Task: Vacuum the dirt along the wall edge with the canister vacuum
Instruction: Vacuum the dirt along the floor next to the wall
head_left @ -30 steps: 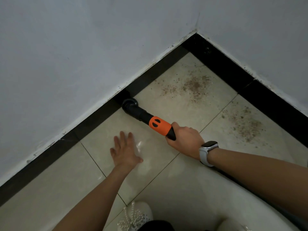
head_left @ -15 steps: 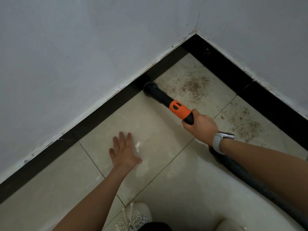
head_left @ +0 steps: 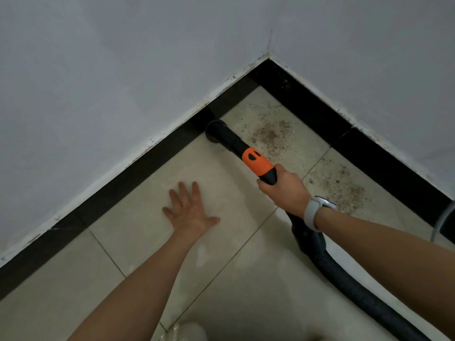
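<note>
My right hand (head_left: 285, 190) grips the black and orange vacuum nozzle (head_left: 256, 162). Its round black tip (head_left: 214, 130) sits on the floor against the black baseboard (head_left: 138, 166) of the left wall. Brown dirt (head_left: 269, 134) lies on the tile just right of the nozzle, near the corner. A second patch of dirt (head_left: 344, 190) spreads along the right wall's baseboard. The ribbed black hose (head_left: 344, 281) runs back from under my right wrist toward the lower right. My left hand (head_left: 189, 212) rests flat on the beige tile with fingers spread.
Two grey walls meet at a corner (head_left: 268, 59) at the upper right. A grey cable (head_left: 440, 222) curves at the right edge. A pale shoe (head_left: 182, 332) shows at the bottom edge. Tile grout lines cross the floor.
My right hand has slid the nozzle along the left wall's baseboard toward the corner, closer to the dirt. The hose has come into view. My left hand stays flat on the tile.
</note>
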